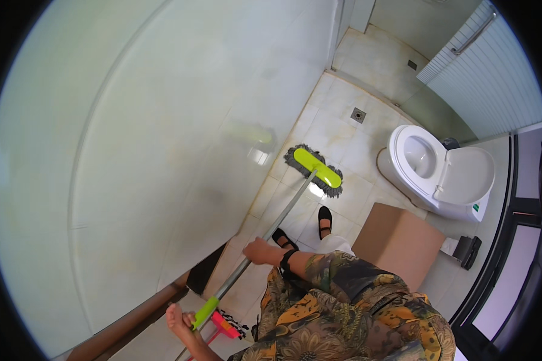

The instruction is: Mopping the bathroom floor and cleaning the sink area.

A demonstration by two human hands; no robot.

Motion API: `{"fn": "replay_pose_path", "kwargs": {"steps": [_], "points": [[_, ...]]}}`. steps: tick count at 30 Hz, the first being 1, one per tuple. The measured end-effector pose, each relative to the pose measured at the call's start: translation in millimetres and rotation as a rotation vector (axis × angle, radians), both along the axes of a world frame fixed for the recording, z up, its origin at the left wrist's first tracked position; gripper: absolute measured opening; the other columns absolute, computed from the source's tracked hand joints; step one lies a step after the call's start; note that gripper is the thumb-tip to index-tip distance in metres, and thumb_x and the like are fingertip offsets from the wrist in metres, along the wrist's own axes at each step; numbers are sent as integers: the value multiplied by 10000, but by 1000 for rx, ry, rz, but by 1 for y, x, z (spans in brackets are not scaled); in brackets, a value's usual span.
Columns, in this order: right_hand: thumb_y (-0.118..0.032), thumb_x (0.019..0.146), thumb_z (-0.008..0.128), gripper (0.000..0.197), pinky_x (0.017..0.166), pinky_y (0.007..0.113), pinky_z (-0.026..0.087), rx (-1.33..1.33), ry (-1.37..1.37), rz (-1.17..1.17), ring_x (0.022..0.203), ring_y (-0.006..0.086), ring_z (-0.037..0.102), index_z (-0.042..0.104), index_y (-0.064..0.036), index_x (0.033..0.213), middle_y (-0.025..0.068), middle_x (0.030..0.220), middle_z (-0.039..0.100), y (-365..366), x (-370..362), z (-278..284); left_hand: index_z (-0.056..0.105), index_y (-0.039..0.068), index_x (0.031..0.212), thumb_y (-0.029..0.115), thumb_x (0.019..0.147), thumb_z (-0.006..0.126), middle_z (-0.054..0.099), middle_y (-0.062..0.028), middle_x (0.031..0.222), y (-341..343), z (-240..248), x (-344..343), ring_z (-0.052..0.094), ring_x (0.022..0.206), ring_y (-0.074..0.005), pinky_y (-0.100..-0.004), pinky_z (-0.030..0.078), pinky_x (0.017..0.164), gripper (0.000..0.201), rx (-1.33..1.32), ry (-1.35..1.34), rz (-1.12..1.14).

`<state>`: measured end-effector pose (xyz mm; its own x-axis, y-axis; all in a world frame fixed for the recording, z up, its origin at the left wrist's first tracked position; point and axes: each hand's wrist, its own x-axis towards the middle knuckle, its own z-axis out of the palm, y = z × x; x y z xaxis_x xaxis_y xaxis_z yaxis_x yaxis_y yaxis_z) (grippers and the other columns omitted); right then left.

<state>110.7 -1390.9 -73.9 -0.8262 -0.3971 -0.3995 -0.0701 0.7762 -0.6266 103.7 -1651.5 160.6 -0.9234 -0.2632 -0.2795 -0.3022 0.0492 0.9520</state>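
My right hand [260,249] and left hand [179,317] are both clenched on the mop handle [277,219]. Its green head [317,168] sits on the floor tiles [337,129] near the toilet [430,171]. I judge a wide sweep right could knock it.

The mop head [314,170] is set on the floor [343,129] beside the wall [162,120], with the toilet [439,171] to its right. A cardboard box [397,240] is placed before the toilet, and a floor drain [358,114] is found behind the mop head.

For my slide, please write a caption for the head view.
Both hands grip a flat mop on the tiled bathroom floor beside a toilet.
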Motion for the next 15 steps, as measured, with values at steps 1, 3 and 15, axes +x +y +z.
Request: {"fn": "replay_pose_path", "kwargs": {"steps": [1, 3, 15], "points": [[-127, 761, 609, 116, 814, 422, 451, 4, 9, -61, 852, 288, 661, 655, -100, 865, 94, 843, 678, 25, 3, -3, 563, 63, 901, 107, 901, 608, 376, 18, 467, 28, -5, -4, 350, 382, -73, -229, 343, 428, 63, 22, -10, -65], [-116, 742, 612, 119, 821, 415, 458, 44, 25, -137, 842, 292, 663, 661, -95, 848, 100, 814, 677, 74, 10, -11, 563, 63, 924, 125, 904, 597, 356, 15, 457, 83, -14, -6, 338, 376, -89, -257, 368, 470, 74, 98, -17, -200], [-17, 694, 626, 205, 908, 367, 383, 194, 171, -594, 966, 263, 559, 648, -139, 858, 64, 897, 634, 322, 89, -56, 575, 1, 889, 40, 881, 559, 382, 15, 458, 322, -72, 22, 404, 409, -108, -273, 459, 697, 43, 354, -249, -657]]}}
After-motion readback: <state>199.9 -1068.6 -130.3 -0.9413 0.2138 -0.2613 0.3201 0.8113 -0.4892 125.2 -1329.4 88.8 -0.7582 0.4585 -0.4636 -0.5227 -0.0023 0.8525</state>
